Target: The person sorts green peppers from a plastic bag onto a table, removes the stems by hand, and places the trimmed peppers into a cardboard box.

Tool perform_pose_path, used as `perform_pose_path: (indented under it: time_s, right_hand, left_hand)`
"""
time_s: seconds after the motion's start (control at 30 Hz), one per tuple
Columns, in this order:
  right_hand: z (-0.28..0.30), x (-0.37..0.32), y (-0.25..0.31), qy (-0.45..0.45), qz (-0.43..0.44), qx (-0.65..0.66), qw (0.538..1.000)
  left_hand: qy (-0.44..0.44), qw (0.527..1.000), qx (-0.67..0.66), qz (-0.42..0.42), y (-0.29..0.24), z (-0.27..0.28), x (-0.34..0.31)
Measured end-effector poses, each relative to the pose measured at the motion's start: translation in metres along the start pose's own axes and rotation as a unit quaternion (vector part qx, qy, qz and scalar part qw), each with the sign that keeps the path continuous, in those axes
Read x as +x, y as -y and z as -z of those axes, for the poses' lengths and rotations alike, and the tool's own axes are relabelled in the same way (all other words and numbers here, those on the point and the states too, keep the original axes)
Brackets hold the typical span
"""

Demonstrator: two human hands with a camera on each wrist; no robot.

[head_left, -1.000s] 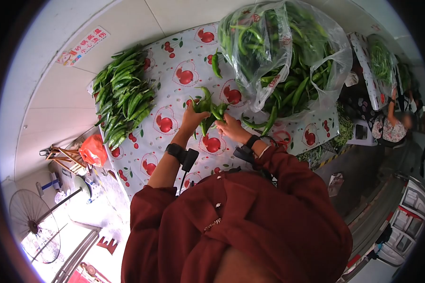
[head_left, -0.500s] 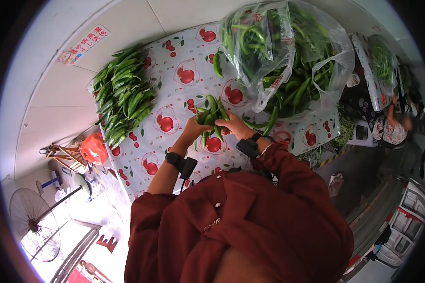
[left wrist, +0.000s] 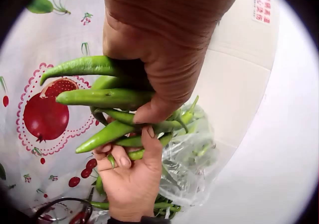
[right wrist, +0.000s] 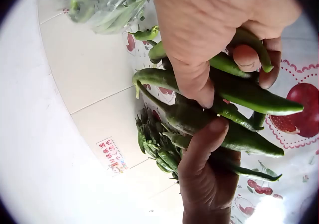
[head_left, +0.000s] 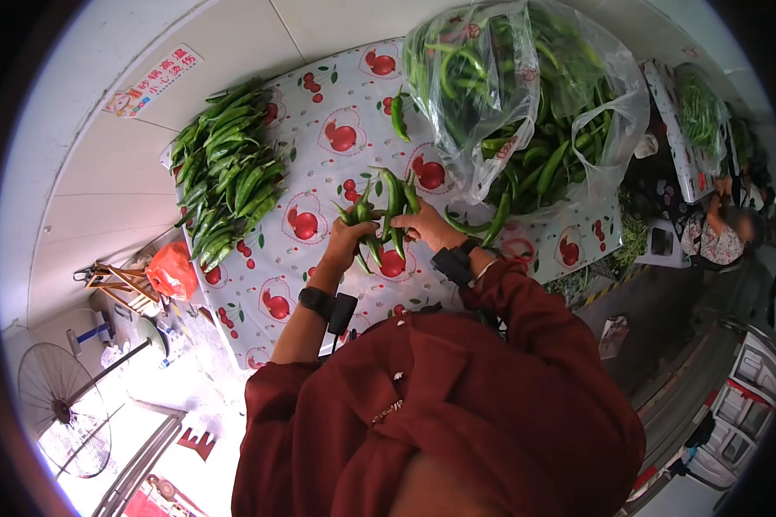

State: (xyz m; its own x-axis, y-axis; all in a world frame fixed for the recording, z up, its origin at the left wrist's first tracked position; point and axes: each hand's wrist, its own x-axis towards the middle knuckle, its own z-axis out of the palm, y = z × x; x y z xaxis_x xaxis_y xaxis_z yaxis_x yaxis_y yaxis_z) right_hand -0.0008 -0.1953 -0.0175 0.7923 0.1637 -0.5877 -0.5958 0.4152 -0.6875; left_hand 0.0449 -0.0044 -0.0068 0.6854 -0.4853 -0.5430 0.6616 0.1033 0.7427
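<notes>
Both hands work close together over the table's middle, each with long green chili peppers in its grasp. The left hand (head_left: 345,241) holds several peppers; its thumb lies across them in the left wrist view, where pepper tips (left wrist: 75,69) stick out to the left. Facing it, the right hand (head_left: 435,229) grips several more green chili peppers (right wrist: 249,92) between thumb and fingers. The two bunches overlap, their tips pointing the same way in the right wrist view. Thumbs of both hands nearly meet there.
A pile of chili peppers (head_left: 233,168) lies in rows at the table's left. A large clear plastic bag (head_left: 470,112) of peppers stands at the back right, one loose pepper (head_left: 398,116) beside it. Red scissors (head_left: 517,250) lie near the right wrist. Another person (head_left: 716,233) sits far right.
The hands first turned and drew together around the peppers, then moved slightly apart. Peppers now stand more upright and spread between them. The pile and the bag look unchanged.
</notes>
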Motion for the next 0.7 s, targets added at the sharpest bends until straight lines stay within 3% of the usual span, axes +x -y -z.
perform_pose_path:
  time_s: [0.2, 0.43, 0.5, 0.7]
  right_hand:
    - [-0.017, -0.006, 0.011, 0.01, 0.112, -0.098, 0.989]
    - [-0.011, -0.008, 0.007, 0.002, 0.101, -0.171, 0.98]
    - [-0.008, -0.012, 0.007, -0.001, 0.099, -0.293, 0.951]
    - [-0.01, -0.012, -0.004, -0.017, 0.146, -0.273, 0.951]
  left_hand:
    - [-0.015, 0.998, 0.058, -0.022, -0.017, -0.009, -0.003]
    - [-0.035, 0.997, 0.053, -0.03, -0.015, -0.004, -0.002]
    - [-0.043, 0.999, -0.015, -0.006, -0.014, 0.002, -0.001]
    - [-0.062, 0.998, 0.004, -0.021, -0.013, -0.001, 0.0]
